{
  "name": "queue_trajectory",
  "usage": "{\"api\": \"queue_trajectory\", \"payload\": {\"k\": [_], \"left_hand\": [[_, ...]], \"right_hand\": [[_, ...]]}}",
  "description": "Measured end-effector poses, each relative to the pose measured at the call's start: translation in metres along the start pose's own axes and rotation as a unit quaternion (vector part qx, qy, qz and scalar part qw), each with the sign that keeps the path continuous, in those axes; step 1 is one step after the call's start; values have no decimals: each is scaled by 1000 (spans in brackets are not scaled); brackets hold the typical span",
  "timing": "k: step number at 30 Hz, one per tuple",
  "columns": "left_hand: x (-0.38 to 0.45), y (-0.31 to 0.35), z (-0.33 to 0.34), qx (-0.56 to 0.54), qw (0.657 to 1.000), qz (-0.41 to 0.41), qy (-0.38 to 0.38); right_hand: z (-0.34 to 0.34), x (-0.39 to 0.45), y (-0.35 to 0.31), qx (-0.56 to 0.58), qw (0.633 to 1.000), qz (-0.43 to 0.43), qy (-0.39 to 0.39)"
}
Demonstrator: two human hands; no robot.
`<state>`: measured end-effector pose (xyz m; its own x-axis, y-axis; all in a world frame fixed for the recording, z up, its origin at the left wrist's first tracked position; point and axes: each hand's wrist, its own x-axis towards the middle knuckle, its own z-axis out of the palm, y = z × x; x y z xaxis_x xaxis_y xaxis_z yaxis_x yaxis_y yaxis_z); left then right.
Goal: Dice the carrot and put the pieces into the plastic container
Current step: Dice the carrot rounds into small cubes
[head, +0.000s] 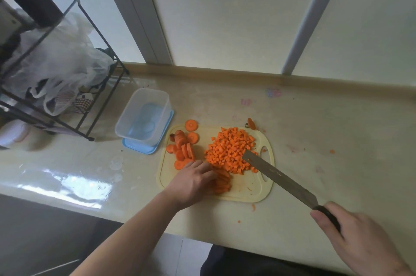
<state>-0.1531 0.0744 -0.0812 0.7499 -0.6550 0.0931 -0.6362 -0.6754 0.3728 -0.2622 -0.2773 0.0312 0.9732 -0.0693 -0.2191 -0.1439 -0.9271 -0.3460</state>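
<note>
A pale yellow cutting board [247, 192] lies on the counter. A heap of diced carrot [230, 149] covers its far right part. Round carrot slices [183, 148] lie at its left edge. My left hand [193, 182] presses down on a row of carrot strips [222, 182] near the board's front. My right hand [360, 239] grips the black handle of a knife [279, 174], whose blade tip reaches the diced heap. The clear plastic container [144, 116] stands without carrot in it, on its blue lid, left of the board.
A black wire rack [67, 86] with plastic bags stands at the back left. A carrot end [251, 123] lies beyond the board, and small carrot bits [253, 207] lie scattered on the counter. The counter's front edge runs close to my arms.
</note>
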Motion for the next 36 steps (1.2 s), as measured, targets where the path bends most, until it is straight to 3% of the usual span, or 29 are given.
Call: {"api": "queue_trajectory", "payload": {"k": [12, 19, 22, 25, 28, 33, 36], "left_hand": [[10, 5, -1, 10, 999, -41, 24], [31, 24, -14, -63, 983, -114, 127], [49, 23, -12, -65, 983, -115, 127], [52, 17, -6, -62, 986, -90, 127], [32, 10, -1, -52, 990, -12, 131], [-4, 0, 5, -17, 998, 50, 31], [-5, 4, 10, -1, 996, 66, 61]], "right_hand": [[23, 28, 4, 3, 999, -46, -16], [21, 41, 9, 3, 999, -42, -17], [22, 44, 12, 1, 999, -41, -17], [23, 46, 17, -4, 999, -40, -20], [24, 47, 19, -4, 999, -36, -19], [27, 46, 22, 2, 999, -28, -18], [28, 45, 21, -2, 999, -29, -22]]}}
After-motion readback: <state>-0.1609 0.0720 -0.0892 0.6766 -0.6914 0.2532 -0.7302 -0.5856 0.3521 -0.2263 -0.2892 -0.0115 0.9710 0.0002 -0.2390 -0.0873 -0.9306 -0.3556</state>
